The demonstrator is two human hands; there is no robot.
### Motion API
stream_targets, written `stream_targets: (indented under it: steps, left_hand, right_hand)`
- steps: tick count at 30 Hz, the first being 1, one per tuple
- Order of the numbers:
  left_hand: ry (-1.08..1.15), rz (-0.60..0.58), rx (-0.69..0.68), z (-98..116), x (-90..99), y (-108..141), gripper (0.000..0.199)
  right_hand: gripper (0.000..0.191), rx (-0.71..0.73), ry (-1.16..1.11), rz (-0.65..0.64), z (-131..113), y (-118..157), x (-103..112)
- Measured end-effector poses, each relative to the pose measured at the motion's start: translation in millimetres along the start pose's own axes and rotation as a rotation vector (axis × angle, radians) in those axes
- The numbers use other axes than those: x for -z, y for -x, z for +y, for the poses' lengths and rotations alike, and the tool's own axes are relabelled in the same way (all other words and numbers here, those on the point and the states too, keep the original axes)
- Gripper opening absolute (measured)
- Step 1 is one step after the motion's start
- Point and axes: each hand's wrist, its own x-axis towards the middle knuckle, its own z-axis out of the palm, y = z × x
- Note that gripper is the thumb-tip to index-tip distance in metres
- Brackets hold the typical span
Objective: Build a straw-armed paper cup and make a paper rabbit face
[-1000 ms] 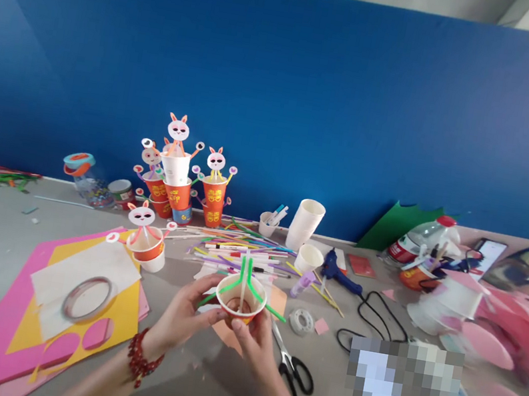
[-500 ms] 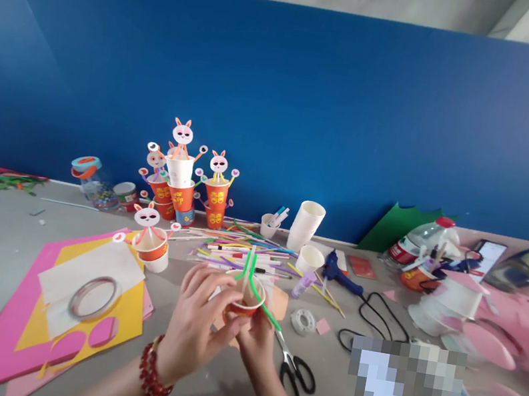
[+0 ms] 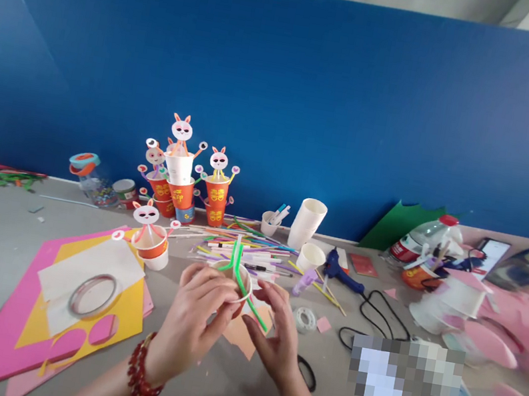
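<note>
A paper cup with a white rim and an orange-red side is held by my left hand, whose fingers and thumb close round its near left side. Green pipe cleaners stand up from the cup beside a pale stick; one green end bends down over the right rim. My right hand is just right of the cup, thumb and fingers spread around the drooping green end. Whether it touches that end, I cannot tell. Under the hands lies peach paper. Black-handled scissors are mostly hidden by my right hand.
Paper cup figures with rabbit faces stand at the back left. Coloured sheets with a tape roll lie left. Behind the cup are scattered markers and sticks. Rightward are a blue glue gun, its cord, and a bottle.
My right hand has let go of the cup's underside and moved right, its fingers spreading. My left hand has shifted the cup slightly left. The scissors are now more hidden.
</note>
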Motion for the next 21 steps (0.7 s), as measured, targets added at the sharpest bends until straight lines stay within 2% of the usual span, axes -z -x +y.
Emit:
stream_targets:
  steps: [4, 7, 15, 21]
  left_hand:
    - [0.096, -0.075, 0.018, 3, 6.3, -3, 0.016]
    - [0.1, -0.099, 0.015, 4, 7.8, -4, 0.017]
    - [0.092, -0.099, 0.026, 3, 11.7, -1, 0.017]
    - [0.092, -0.094, 0.018, 4, 12.5, -2, 0.016]
  right_hand:
    - [0.054, 0.323, 0.191, -0.088, -1, -19, 22]
    - [0.055, 0.46, 0.272, -0.123, -1, -31, 27]
    - [0.04, 0.577, 0.312, -0.223, -9, -46, 34]
    - [0.03, 0.624, 0.341, -0.23, -12, -53, 41]
